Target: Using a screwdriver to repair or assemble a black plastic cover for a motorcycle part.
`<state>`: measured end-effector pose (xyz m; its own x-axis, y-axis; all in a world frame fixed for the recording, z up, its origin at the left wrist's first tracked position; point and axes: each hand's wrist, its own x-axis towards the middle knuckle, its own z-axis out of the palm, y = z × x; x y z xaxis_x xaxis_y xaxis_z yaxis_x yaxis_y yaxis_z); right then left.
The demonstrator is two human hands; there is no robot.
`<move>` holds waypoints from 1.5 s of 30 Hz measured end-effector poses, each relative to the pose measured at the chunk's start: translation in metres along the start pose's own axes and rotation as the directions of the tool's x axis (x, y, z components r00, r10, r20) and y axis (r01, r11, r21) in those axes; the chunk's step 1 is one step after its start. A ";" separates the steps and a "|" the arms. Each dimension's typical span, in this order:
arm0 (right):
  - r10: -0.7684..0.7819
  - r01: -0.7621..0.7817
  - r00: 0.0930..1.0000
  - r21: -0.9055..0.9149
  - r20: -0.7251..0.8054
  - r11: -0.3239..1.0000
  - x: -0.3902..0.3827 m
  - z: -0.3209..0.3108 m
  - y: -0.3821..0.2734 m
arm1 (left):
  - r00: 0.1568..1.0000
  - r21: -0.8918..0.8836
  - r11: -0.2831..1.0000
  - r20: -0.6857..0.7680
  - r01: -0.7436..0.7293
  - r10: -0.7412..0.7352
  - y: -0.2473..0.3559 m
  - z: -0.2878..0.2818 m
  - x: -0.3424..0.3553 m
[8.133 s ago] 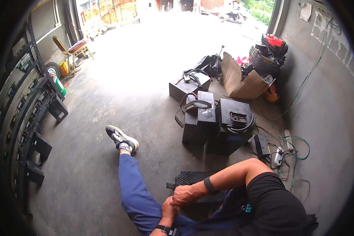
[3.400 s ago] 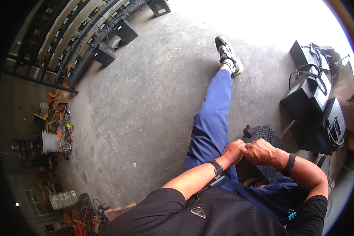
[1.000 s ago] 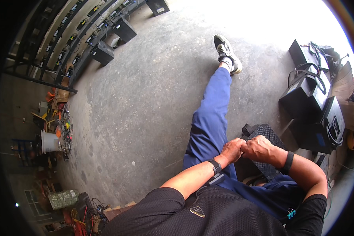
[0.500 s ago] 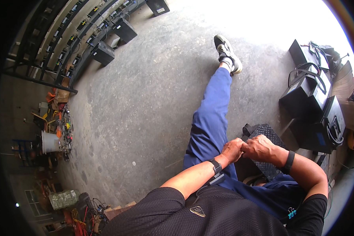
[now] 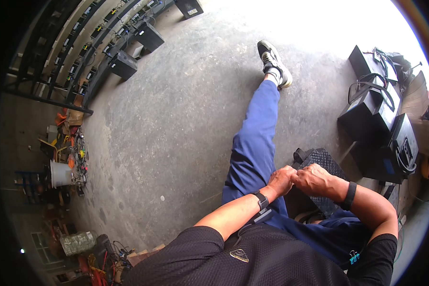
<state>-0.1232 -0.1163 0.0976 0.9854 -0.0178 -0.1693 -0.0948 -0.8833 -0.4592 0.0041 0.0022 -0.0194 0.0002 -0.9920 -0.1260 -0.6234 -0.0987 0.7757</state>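
My left hand (image 5: pixel 281 179) and my right hand (image 5: pixel 313 178) meet fingertip to fingertip above my lap, both with fingers closed; whatever is pinched between them is hidden or too small to make out. A dark textured pad or bag (image 5: pixel 324 162) lies just beyond them, beside my stretched-out leg in blue trousers (image 5: pixel 253 128), which ends in a black and white shoe (image 5: pixel 275 64). A dark band (image 5: pixel 352 195) circles my right forearm and a black strapped device (image 5: pixel 263 205) sits on my left wrist.
Several black boxes with thick cables (image 5: pixel 376 152) stand on the right, beside cardboard (image 5: pixel 414 95). A metal rack (image 5: pixel 52 62) with wired devices and more black boxes (image 5: pixel 123 64) runs along the upper left. A white bucket (image 5: pixel 61 174), tools and clutter line the left on the concrete floor (image 5: pixel 167 143).
Eight seconds ago the view faced the bright doorway; it has since turned down and rightward over my lap. In the last second the joined hands have barely moved.
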 end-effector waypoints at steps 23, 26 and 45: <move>0.041 -0.041 0.999 -0.014 -0.034 0.999 -0.002 -0.004 -0.001 | 1.000 -0.083 0.996 -0.023 -0.019 0.017 0.009 -0.008 0.000; -0.047 0.047 0.993 -0.002 -0.106 0.999 0.002 -0.003 0.000 | 0.999 -0.054 0.999 -0.039 0.002 -0.004 0.003 -0.005 -0.002; 0.061 -0.062 0.996 0.010 0.059 0.998 -0.002 -0.002 0.005 | 1.000 -0.132 0.991 -0.002 -0.031 0.031 0.013 -0.012 -0.001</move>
<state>-0.1256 -0.1219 0.0976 0.9677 -0.0446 -0.2480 -0.1574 -0.8756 -0.4567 0.0052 0.0005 -0.0018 -0.0170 -0.9948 -0.1007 -0.5144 -0.0777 0.8540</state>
